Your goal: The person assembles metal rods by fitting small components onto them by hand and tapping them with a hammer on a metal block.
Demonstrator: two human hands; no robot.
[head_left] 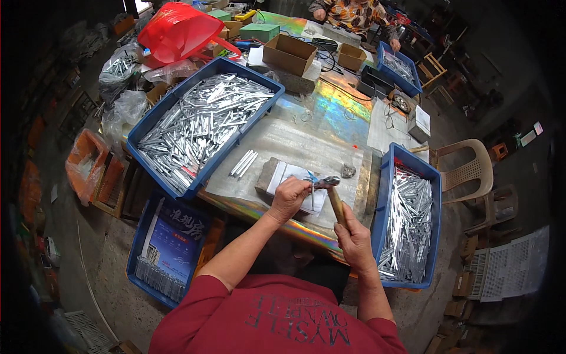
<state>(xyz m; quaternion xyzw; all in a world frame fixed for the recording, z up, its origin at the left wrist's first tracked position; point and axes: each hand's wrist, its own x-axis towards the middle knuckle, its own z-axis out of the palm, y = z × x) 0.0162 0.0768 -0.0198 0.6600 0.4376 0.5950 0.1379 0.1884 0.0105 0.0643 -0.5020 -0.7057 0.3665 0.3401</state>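
My right hand (pixel 354 236) is wrapped round the wooden handle of a hammer (pixel 336 203), whose metal head lies just right of my left fingertips. My left hand (pixel 290 197) pinches a thin silvery metal strip (pixel 313 199) over a block topped with white paper (pixel 285 173). A bit of blue shows behind those fingers; what it belongs to is unclear. Left of the block, several loose metal strips (pixel 243 163) lie side by side on the table (pixel 277 133). A small grey lump (pixel 348 171) sits to the right of the hammer head.
Blue bins full of metal strips stand to the left (pixel 137 138) and right (pixel 437 221). A lower blue bin (pixel 131 259) is at the lower left. Cardboard boxes (pixel 289 53) and a red bag (pixel 177 32) crowd the far side. Another person's hand (pixel 395 45) is near a far bin.
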